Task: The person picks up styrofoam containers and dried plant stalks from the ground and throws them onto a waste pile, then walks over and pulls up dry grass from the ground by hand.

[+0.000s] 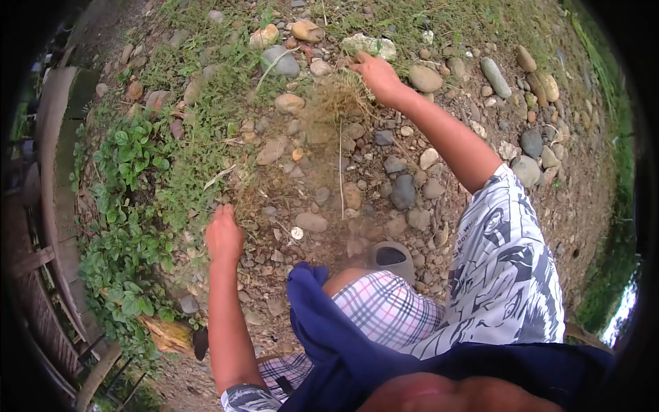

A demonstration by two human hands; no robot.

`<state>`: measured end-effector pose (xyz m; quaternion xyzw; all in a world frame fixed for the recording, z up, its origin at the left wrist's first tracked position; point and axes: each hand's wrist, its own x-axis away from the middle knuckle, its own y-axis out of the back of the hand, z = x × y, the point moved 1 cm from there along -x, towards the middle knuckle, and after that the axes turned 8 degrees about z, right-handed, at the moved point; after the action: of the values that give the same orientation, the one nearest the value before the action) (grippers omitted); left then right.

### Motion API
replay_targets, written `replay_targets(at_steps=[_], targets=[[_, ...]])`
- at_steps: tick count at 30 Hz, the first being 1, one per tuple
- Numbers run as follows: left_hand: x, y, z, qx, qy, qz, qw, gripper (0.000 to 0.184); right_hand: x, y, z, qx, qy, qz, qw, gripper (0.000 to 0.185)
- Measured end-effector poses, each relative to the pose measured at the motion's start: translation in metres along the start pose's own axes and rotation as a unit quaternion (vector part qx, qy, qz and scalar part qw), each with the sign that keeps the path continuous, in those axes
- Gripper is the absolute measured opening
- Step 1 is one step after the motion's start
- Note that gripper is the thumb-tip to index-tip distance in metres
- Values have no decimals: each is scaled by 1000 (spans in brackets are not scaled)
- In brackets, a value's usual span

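My right hand (376, 77) is stretched far forward, its fingers closed on a clump of uprooted weeds (347, 96) with brownish, blurred roots and stems. The clump hangs just above the stony ground. My left hand (224, 235) is low at the left, fingers bent down and pressed together at the edge of a patch of low green weeds (195, 180). Its fingertips are partly hidden among the stems. A long dry stalk (341, 172) lies between the two hands.
Rounded stones cover the ground, among them a grey stone (281, 61) and a pale rock (369, 46). A leafy plant (127, 154) grows at the left beside a concrete edge (58, 151). A wood piece (168, 334) lies lower left. My shoe (392, 259) is near the middle.
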<state>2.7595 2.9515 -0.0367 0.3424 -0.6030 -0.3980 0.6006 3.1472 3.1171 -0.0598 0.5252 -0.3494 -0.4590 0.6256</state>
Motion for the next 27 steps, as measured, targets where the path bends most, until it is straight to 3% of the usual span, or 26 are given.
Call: replay_targets(at_steps=[1, 3, 5, 8, 10, 11, 13, 15, 17, 20, 21, 23, 24, 27], targets=[[2, 8, -4, 0, 9, 12, 1000, 29, -28, -10, -28, 16, -101, -58, 993, 24], [7, 15, -3, 2, 13, -9, 1000, 29, -47, 4, -68, 111, -226, -35, 967, 25], [11, 13, 2, 5, -3, -71, 997, 29, -68, -2, -105, -97, -360, 93, 923, 32], [17, 10, 6, 19, 24, -40, 999, 30, -64, -17, -98, -97, -389, 25, 916, 28], [20, 8, 5, 20, 36, -26, 999, 32, -53, 1, -43, -16, -314, 74, 946, 26], [21, 6, 4, 19, 37, -18, 999, 32, -41, 3, -10, 58, -211, -23, 976, 26], [26, 0, 4, 4, 26, -27, 999, 31, -13, 10, 60, -12, -25, 46, 999, 22], [33, 1, 13, -11, 14, -24, 1000, 29, 27, -4, 117, -35, 158, 103, 981, 17], [42, 6, 30, -20, 5, -3, 1000, 26, 47, -16, 134, -60, 170, 170, 969, 13], [61, 23, 54, -50, 37, 0, 998, 22, 45, -15, 96, 30, 134, 213, 967, 10], [68, 21, 64, -51, 44, -13, 998, 21, 43, -29, 74, 83, 123, 167, 975, 8], [77, 18, 77, -52, 56, -43, 996, 20, 40, -27, 38, 114, 116, 165, 973, 8], [81, 28, 71, -38, 107, 29, 993, 30, 37, -29, 24, 120, 103, 184, 970, 17], [86, 15, 71, -37, 122, 27, 991, 33, 30, -17, -13, 63, 183, 84, 978, 30]])
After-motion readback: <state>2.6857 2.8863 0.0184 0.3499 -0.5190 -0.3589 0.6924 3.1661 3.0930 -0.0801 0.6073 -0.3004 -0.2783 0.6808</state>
